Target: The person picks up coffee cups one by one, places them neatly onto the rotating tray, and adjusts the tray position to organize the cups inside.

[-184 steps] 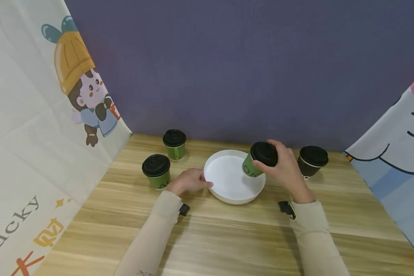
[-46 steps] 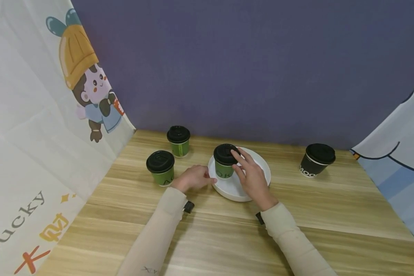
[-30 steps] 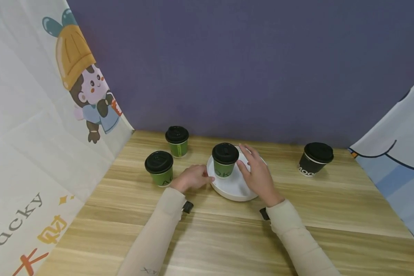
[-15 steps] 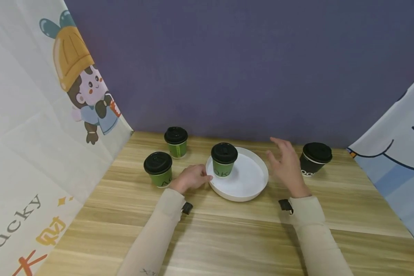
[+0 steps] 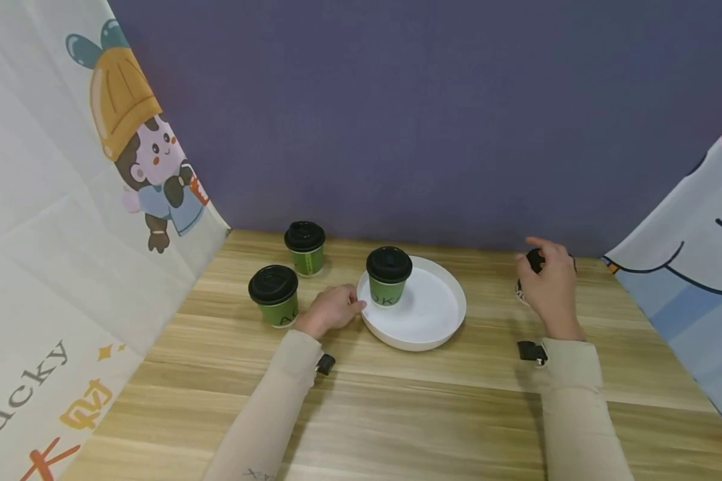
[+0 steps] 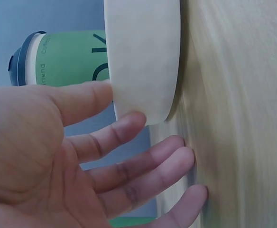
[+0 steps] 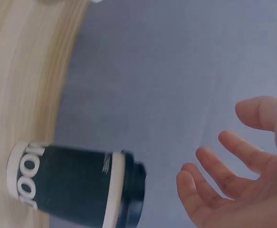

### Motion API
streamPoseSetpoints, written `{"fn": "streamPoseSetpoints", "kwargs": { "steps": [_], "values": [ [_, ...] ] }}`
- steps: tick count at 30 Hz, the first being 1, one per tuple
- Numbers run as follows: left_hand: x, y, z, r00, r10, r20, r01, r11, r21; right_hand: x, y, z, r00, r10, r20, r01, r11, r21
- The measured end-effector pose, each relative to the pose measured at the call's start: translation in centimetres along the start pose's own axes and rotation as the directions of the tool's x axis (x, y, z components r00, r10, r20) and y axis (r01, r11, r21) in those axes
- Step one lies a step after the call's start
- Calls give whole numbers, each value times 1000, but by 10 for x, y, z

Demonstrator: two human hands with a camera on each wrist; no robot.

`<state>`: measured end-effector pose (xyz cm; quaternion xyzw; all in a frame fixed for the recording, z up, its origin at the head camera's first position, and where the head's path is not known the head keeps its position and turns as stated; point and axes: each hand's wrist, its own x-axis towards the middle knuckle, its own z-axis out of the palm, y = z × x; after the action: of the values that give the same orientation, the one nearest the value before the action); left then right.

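The black cup (image 7: 79, 185) stands below the right hand (image 5: 551, 288), apart from its wide grip; the left hand (image 5: 332, 309) pinches the plate (image 5: 427, 307).

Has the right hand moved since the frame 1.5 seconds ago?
Yes, rightward: in the head view the right hand was over the white tray; now it is well right of it, by the black cup.

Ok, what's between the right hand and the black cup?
Nothing: the right wrist view shows a bare gap between the right hand and the black cup, with the backdrop behind.
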<state>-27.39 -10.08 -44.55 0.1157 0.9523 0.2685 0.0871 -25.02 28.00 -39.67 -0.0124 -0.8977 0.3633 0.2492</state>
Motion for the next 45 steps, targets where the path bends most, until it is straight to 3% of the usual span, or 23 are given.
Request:
{"fn": "streamPoseSetpoints", "kwargs": {
  "steps": [9, 16, 19, 23, 30, 38, 45],
  "values": [
    [-5, -3, 2, 997, -25, -73, 26, 1000, 12, -8, 19, -6, 988, 130, -87, -131, 991, -11],
    [-8, -8, 7, 995, -34, -95, 34, 999, 2, -17, 33, -6, 986, 134, -100, -138, 990, -40],
    [-8, -8, 7, 998, -27, -64, 27, 1000, 2, -17, 39, -6, 986, 137, -94, -144, 987, -67],
    [-11, -6, 4, 1000, -11, 26, 10, 999, 38, -18, 45, -8, 985, 158, -71, -165, 982, -93],
    [-18, -1, -2, 988, 42, 147, -48, 998, 37, -18, 48, -8, 979, 202, -19, -203, 973, -114],
    [-18, 0, -1, 985, 48, 168, -54, 998, 31, -18, 58, -4, 972, 234, 33, -229, 966, -120],
    [-13, -3, 2, 985, 52, 166, -55, 998, 18, -18, 62, -2, 974, 226, -9, -226, 968, -110]
  ]
}}
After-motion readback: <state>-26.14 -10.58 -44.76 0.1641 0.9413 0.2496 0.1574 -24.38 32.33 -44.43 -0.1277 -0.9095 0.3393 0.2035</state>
